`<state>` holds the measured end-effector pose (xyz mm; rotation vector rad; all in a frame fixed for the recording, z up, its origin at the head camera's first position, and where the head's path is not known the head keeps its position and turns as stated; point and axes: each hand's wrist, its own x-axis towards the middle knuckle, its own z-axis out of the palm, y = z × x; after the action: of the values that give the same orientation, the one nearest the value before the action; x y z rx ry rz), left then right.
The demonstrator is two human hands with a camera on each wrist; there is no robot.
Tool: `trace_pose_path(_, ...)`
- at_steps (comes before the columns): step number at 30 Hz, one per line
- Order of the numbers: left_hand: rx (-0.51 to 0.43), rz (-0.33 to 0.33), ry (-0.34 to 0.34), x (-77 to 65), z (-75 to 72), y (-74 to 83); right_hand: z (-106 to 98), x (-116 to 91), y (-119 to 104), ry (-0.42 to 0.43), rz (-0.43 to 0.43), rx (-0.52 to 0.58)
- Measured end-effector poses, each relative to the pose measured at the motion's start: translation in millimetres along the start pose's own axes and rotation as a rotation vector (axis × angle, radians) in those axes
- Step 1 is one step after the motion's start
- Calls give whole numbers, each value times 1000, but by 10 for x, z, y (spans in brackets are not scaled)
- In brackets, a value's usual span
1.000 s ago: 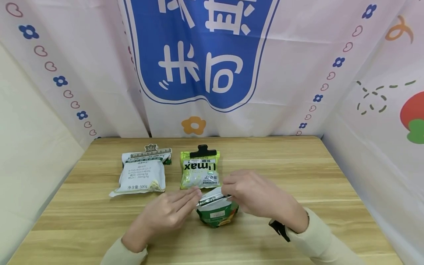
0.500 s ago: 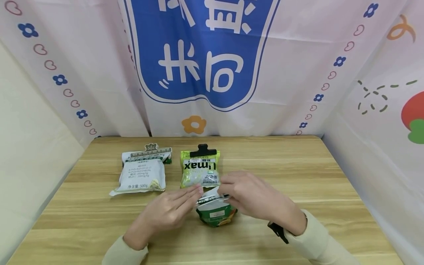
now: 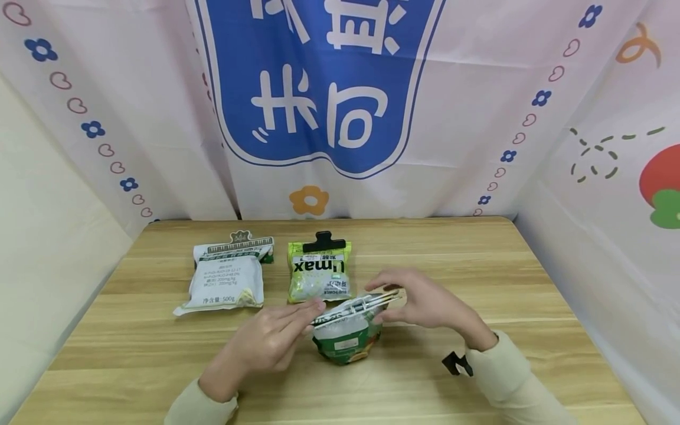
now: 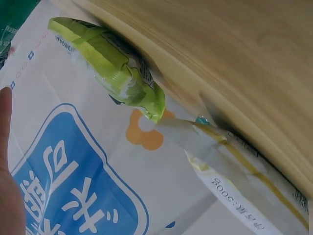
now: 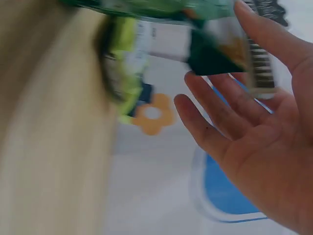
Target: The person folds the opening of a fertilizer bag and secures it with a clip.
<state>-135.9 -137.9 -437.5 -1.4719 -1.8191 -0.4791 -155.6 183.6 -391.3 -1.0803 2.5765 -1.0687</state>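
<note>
A green and white bag (image 3: 347,342) stands upright near the table's middle, its top folded under a long clip (image 3: 366,304) with a piano-key pattern. My left hand (image 3: 268,336) pinches the left end of the bag's folded top, its fingers lying close together and the thumb mostly hidden. Around the clip's right end, my right hand (image 3: 419,301) is spread with thumb and fingers apart. The right wrist view shows that hand's relaxed fingers (image 5: 210,132) beside the clip (image 5: 261,68) and the thumb near the bag's edge. Only part of the left hand (image 4: 10,196) shows in the left wrist view.
Behind the green bag lies a yellow-green bag (image 3: 319,277) with a black clip (image 3: 323,241). A white 500g bag (image 3: 228,283) with a piano-key clip (image 3: 240,243) lies further left. A printed cloth (image 3: 425,147) hangs behind the wooden table (image 3: 451,248).
My right hand has loosened its fingers from the top of the green bag and moved slightly right, uncovering the clip's right end. The left hand stays nearly where it was.
</note>
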Motion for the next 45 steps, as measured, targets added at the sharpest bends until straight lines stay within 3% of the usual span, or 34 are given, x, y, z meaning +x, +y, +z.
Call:
trace_pose_path(5,-87,-143,-33,-29,-14,49,112,-27,227,-30,102,291)
trace_pose_path(8,-118,-217,-54,-39,-23,68,169,-46,282,-40,172,408)
trace_pose_path(13,-153,-304,-76,-28,-27,98,268,-85,324,-41,261,505)
trace_pose_path(27,-389,-635,-102,-1,16,205,494,-149,315,-58,309,655)
trace_pose_path(32,-427,-699,-106,-10,18,230,573,-167,282,-45,364,679)
trace_pose_path(36,-397,-723,-102,-28,30,241,597,-156,277,-25,377,691)
trace_pose_path(45,-375,-724,-74,-36,47,253,585,-152,250,-14,381,670)
